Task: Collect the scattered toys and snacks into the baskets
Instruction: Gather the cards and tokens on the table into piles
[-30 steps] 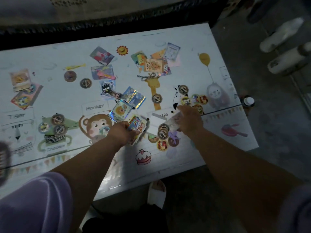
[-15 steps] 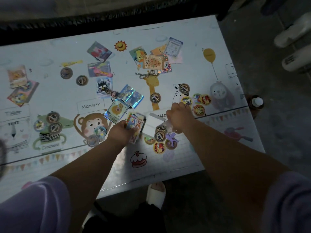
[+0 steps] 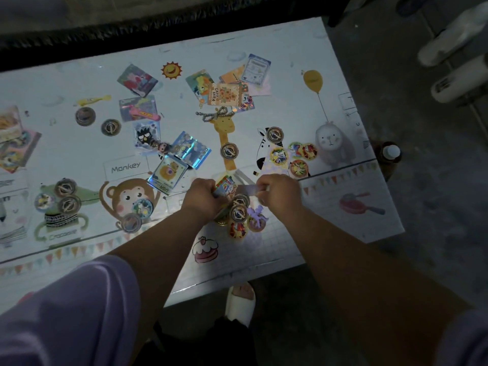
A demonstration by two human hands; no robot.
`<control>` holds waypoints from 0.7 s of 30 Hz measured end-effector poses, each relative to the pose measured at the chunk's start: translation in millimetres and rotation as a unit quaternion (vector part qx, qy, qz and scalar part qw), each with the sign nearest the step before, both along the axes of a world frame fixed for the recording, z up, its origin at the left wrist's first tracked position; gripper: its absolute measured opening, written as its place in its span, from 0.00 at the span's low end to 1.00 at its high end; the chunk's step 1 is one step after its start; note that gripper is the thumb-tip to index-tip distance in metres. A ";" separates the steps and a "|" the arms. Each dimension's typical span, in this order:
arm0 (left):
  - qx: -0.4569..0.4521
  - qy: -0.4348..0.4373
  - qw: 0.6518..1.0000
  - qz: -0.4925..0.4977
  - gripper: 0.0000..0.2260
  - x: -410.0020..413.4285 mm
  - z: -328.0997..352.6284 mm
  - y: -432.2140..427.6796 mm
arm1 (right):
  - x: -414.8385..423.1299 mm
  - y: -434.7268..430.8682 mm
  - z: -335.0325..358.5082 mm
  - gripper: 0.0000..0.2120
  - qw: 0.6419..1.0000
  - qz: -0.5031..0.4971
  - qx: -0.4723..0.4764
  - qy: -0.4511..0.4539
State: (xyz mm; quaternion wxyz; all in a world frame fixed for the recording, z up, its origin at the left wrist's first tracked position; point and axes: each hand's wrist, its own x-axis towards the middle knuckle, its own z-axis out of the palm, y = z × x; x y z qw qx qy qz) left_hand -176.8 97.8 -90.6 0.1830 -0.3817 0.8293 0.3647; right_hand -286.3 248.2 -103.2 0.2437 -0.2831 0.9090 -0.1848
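Glossy rectangular cards (image 3: pixel 225 186) in curled left hand (image 3: pixel 204 198); pale flat card (image 3: pixel 247 191), seemingly, pinched in right hand (image 3: pixel 280 194).

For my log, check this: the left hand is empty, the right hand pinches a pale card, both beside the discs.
Wrong on the left hand: it is not empty but grips a colourful card. The right hand does pinch a pale card, both beside the discs. The head view shows it.

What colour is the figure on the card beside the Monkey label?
Orange, on a shiny blue-edged card; the head view shows it.
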 end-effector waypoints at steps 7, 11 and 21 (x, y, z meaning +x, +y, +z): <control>-0.079 0.017 0.995 -0.060 0.20 -2.1 -9.4 1.1 | -6.3 3.8 12.6 0.10 0.959 -0.232 -0.048 -0.152; -0.063 -0.006 0.996 -0.060 0.18 -10.8 -9.4 7.9 | -3.1 9.4 13.8 0.10 0.938 -0.271 -0.058 -0.210; -0.011 0.042 0.993 0.107 0.14 -2.0 2.8 -20.2 | 14.1 23.7 -1.1 0.13 0.893 -0.388 -0.135 -0.185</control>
